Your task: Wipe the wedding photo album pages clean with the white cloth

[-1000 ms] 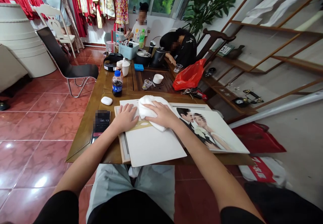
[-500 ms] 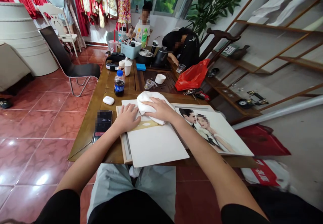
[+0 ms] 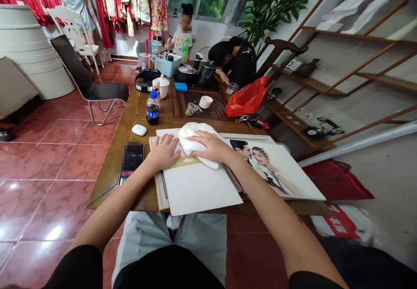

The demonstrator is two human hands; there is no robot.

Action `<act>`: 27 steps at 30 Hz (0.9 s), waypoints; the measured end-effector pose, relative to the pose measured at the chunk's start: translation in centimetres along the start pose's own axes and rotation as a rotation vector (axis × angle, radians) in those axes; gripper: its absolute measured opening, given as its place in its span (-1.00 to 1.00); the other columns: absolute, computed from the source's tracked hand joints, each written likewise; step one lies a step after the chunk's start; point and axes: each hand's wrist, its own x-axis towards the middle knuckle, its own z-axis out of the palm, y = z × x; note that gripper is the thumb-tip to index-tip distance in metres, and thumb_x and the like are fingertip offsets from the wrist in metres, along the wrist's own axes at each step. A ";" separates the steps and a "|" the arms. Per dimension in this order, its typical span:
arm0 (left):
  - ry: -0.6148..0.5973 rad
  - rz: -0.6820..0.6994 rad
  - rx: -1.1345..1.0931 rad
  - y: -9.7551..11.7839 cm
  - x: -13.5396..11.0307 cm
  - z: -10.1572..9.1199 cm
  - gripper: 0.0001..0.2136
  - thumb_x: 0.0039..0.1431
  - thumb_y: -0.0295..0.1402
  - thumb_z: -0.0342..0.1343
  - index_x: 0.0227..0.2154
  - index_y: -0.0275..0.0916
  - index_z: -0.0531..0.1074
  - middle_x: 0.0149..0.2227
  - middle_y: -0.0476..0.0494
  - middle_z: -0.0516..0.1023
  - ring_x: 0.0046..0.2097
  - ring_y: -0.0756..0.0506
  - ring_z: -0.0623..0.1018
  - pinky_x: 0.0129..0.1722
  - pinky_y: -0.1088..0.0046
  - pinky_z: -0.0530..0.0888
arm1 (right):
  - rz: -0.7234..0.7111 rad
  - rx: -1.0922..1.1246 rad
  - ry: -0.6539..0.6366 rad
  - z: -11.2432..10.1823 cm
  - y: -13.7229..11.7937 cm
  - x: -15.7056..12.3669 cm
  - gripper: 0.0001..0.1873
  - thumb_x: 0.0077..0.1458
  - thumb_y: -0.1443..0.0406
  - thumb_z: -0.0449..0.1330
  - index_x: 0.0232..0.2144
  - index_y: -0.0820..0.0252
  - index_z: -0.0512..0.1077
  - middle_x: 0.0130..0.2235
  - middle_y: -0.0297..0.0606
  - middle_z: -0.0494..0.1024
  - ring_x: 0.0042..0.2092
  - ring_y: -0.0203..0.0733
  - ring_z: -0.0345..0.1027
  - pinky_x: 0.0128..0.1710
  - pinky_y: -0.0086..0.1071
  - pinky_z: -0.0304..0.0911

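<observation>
My right hand (image 3: pixel 211 146) presses a crumpled white cloth (image 3: pixel 192 140) down on a picture frame (image 3: pixel 159 185) lying flat on the wooden table (image 3: pixel 110 167). My left hand (image 3: pixel 163 151) lies flat, fingers spread, on the frame just left of the cloth. A white backing sheet (image 3: pixel 195 189) covers the near part of the frame. To the right lies a large wedding photo print (image 3: pixel 276 167).
A phone (image 3: pixel 132 158) showing a timer and a white earbud case (image 3: pixel 139 129) lie left of the frame. A cola bottle (image 3: pixel 153 108), cups, kettles, a red plastic bag (image 3: pixel 246 99) and keys stand farther back. Two people sit at the far end. A black chair (image 3: pixel 87 85) stands at the left.
My right hand and the cloth shifted slightly back and forth over the frame. My left hand stayed in place. The view moved a little.
</observation>
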 end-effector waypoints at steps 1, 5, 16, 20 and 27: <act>-0.004 -0.001 0.001 0.0 0.0 0.0 -0.49 0.41 -0.15 -0.11 0.32 -0.28 0.23 0.41 -0.38 0.21 0.46 -0.34 0.13 0.44 -0.11 0.01 | 0.030 -0.012 0.019 0.3 -0.2 0.3 -0.39 0.22 0.02 0.21 0.28 -0.06 0.39 0.28 -0.05 0.39 0.30 0.23 0.22 0.23 0.12 0.14; -0.014 -0.007 -0.001 0.0 0.0 -0.2 -0.47 0.41 -0.17 -0.11 0.33 -0.31 0.23 0.41 -0.39 0.20 0.47 -0.34 0.12 0.45 -0.10 0.00 | 0.139 -0.052 0.085 1.0 -0.8 1.4 -0.35 0.29 -0.03 0.10 0.35 -0.02 0.29 0.23 0.03 0.41 0.24 0.30 0.25 0.17 0.20 0.17; 0.019 -0.012 0.000 0.2 -0.2 0.0 -0.49 0.40 -0.14 -0.11 0.32 -0.23 0.22 0.41 -0.36 0.22 0.46 -0.32 0.15 0.44 -0.09 0.02 | 0.040 -0.068 0.051 0.2 -1.0 -2.4 -0.41 0.24 0.02 0.17 0.27 -0.04 0.39 0.24 -0.04 0.42 0.23 0.20 0.27 0.18 0.08 0.19; 0.038 -0.022 0.019 0.8 -0.4 -0.3 -0.49 0.38 -0.17 -0.09 0.32 -0.25 0.23 0.41 -0.36 0.22 0.45 -0.32 0.16 0.45 -0.07 0.03 | -0.025 -0.091 0.061 0.0 -1.7 -5.0 -0.39 0.24 0.02 0.17 0.29 -0.01 0.38 0.24 -0.01 0.42 0.23 0.21 0.26 0.19 0.06 0.16; 0.046 -0.024 0.008 0.8 -0.4 -0.4 -0.50 0.38 -0.20 -0.07 0.31 -0.25 0.24 0.40 -0.35 0.24 0.45 -0.30 0.17 0.45 -0.08 0.02 | -0.097 -0.176 0.102 0.8 -3.4 -9.6 -0.35 0.19 -0.01 0.23 0.29 -0.04 0.40 0.18 -0.01 0.46 0.22 0.22 0.25 0.17 0.04 0.15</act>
